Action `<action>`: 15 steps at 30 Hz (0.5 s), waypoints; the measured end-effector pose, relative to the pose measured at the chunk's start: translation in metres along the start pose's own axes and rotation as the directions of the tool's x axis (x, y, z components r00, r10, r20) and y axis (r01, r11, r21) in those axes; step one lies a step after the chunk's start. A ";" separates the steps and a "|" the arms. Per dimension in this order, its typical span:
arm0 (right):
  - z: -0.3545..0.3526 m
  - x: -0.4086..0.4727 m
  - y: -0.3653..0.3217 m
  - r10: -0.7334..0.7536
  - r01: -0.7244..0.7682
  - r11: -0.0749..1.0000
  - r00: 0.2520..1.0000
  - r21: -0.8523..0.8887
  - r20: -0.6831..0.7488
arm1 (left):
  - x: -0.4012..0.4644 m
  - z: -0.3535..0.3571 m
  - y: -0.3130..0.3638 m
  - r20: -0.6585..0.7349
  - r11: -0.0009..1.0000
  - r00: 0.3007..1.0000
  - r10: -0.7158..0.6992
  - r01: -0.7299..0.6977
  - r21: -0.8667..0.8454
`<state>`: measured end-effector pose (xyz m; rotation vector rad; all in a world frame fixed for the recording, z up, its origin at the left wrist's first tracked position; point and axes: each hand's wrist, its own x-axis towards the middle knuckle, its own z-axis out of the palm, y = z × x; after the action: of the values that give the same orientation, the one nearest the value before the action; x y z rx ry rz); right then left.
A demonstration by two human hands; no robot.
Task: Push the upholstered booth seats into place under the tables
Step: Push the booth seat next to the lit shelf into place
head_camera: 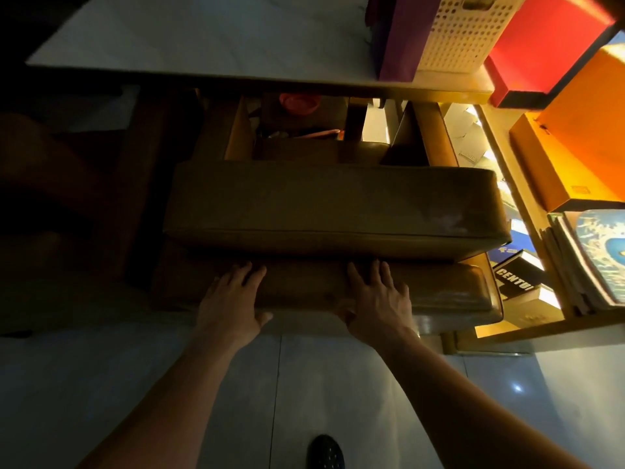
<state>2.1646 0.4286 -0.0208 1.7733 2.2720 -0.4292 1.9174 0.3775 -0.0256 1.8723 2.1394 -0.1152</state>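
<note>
at centre frame, a person's left hand (233, 299) and right hand (378, 299) lie flat, fingers spread, on the top of a low brown upholstered booth seat (449, 292), thumbs hooked over its near edge; neither hand is closed around anything. the seat's leather-like cover is smooth and faintly glossy, its corners rounded and padded. just beyond the fingertips a second, taller brown upholstered cushion seat (331, 204) sits higher, its long front edge marked by a piped seam, its right corner scuffed pale. both seats stand below and in front of a pale stone-look tabletop (203, 38) whose straight near edge runs across the upper frame; the taller seat's far edge lies near that line, the lower seat well out from it on the floor. behind the seats, wooden legs and a dim clutter fill the space under the tabletop. on the tabletop's upper right stand a purple box (399, 38) and a white perforated plastic basket (463, 32). at right, a lit wooden shelf (527, 238) holds stacked books and orange and red boxes (575, 130), close beside the seats' right ends. glossy grey floor tiles (338, 384) lie open in the lower frame, with a dark shoe toe (324, 451) at the bottom edge. the left side is in deep shadow.
</note>
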 end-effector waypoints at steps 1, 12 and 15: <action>-0.003 -0.004 0.001 -0.006 0.006 1.000 1.000 0.008 0.003 | -0.005 -0.006 0.003 0.017 1.000 1.000 -0.004 0.004 -0.004; -0.058 -0.054 -0.045 -0.070 0.050 0.989 0.987 0.136 0.147 | -0.074 -0.095 -0.029 0.084 0.993 0.995 -0.057 0.066 -0.101; -0.079 -0.067 -0.081 -0.078 0.061 0.991 0.987 0.121 0.143 | -0.089 -0.125 -0.051 0.091 0.992 0.995 -0.044 0.054 -0.115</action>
<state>2.1028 0.3792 0.0837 1.6577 2.2516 -0.6950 1.8566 0.3161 0.1106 1.7175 2.0868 -0.0792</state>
